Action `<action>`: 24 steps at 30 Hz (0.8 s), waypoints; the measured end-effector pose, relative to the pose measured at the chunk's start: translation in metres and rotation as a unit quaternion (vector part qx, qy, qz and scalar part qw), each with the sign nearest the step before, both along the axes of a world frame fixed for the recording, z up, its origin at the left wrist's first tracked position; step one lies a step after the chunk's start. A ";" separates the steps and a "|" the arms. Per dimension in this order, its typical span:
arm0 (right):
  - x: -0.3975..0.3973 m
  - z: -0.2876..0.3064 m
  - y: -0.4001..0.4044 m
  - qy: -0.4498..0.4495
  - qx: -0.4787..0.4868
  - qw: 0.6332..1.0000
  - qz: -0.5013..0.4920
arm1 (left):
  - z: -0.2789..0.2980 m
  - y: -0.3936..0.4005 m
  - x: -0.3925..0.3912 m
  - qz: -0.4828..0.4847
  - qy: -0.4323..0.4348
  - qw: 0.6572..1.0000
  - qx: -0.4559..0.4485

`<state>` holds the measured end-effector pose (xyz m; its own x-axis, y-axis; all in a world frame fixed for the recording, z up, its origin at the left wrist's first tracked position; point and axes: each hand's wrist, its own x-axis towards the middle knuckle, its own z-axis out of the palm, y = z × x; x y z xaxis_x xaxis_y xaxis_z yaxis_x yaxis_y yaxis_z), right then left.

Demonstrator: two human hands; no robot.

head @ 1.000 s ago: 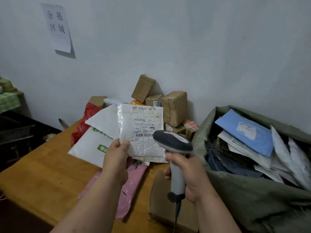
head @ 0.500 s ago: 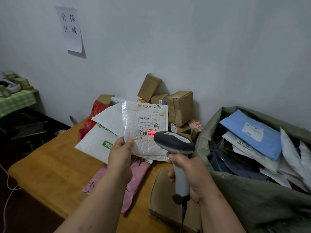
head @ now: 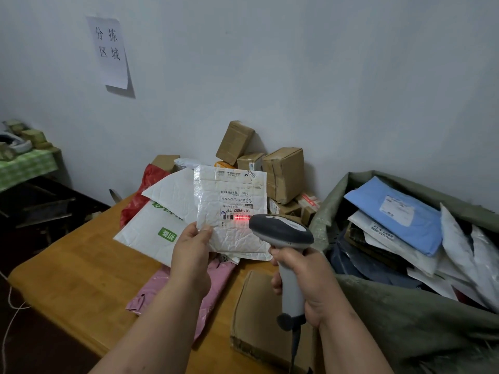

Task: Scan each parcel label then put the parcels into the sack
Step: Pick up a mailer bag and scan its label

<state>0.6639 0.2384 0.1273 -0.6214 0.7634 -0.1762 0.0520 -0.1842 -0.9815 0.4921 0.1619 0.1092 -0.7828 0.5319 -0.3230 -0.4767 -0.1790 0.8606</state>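
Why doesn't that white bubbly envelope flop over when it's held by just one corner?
The white bubble mailer stands upright from the left hand pinching its lower corner, so it's probably fairly stiff and light. Its crinkled, shiny skin looks a bit slippery. It looks flat, so it likely holds something thin.

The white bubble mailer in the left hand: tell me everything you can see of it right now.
The white bubble mailer is a crinkled, glossy padded envelope, held roughly upright above the wooden table. Its printed label faces the camera upside down, reading 507-P802 T70, with a barcode crossed by a red scan line. The left hand pinches its lower left corner, thumb on the front. The scanner in the right hand points at it and hides its lower right edge.
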 end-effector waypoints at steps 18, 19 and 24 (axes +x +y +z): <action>0.025 -0.012 0.020 0.051 -0.056 0.979 -0.189 | -0.002 0.053 0.016 -0.151 0.000 0.988 0.015; 0.028 -0.012 0.021 0.060 -0.063 0.976 -0.199 | -0.002 0.058 0.021 -0.173 0.000 0.985 0.019; 0.054 -0.021 0.028 0.072 -0.085 0.959 -0.262 | -0.005 0.081 0.053 -0.256 0.016 0.966 0.017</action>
<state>0.7180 0.2661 0.1067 -0.1881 0.9453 -0.2665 -0.2256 -0.3057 -0.9250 0.5453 0.2426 0.1039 -0.4229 0.8625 -0.2779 -0.4838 0.0444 0.8741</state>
